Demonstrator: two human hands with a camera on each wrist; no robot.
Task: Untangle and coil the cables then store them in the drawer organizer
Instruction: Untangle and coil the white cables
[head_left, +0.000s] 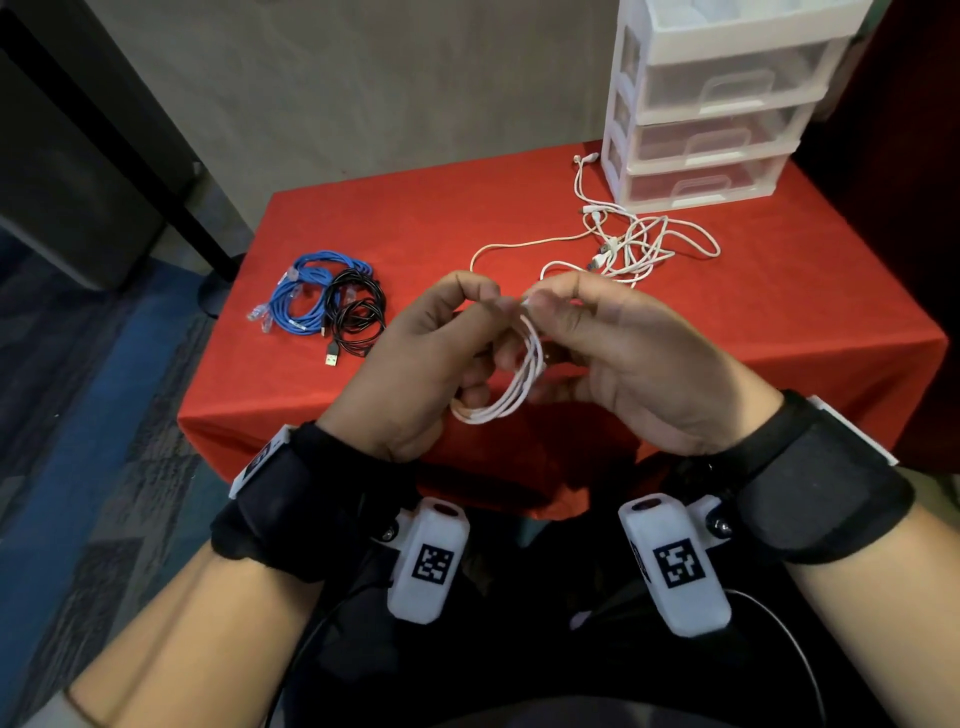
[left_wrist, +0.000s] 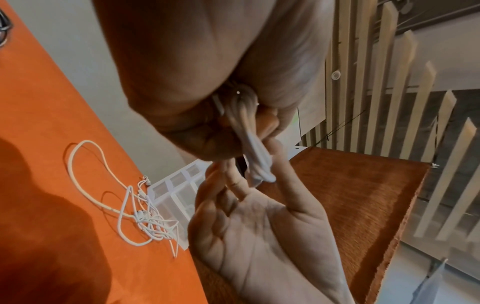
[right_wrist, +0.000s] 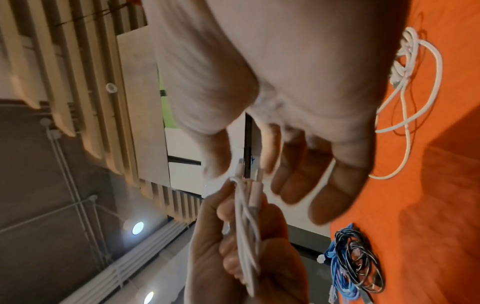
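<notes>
A white cable wound into a small coil (head_left: 519, 379) hangs between both hands above the front of the red table (head_left: 467, 218). My left hand (head_left: 485, 301) grips the coil's loops (left_wrist: 246, 127) in curled fingers. My right hand (head_left: 540, 306) pinches the coil's top end (right_wrist: 242, 170) between thumb and forefinger; its other fingers hang loose. A tangle of white cables (head_left: 628, 244) lies at the back right, beside the white drawer organizer (head_left: 717, 104), whose drawers look closed. A blue cable (head_left: 301, 296) and a black cable (head_left: 358, 312) lie bundled at the left.
The table's near edge (head_left: 363, 457) drops off just under my hands, with carpet (head_left: 104, 415) to the left. A dark post (head_left: 130, 140) stands behind the table's left corner. Bare red cloth lies between the bundles and the white tangle.
</notes>
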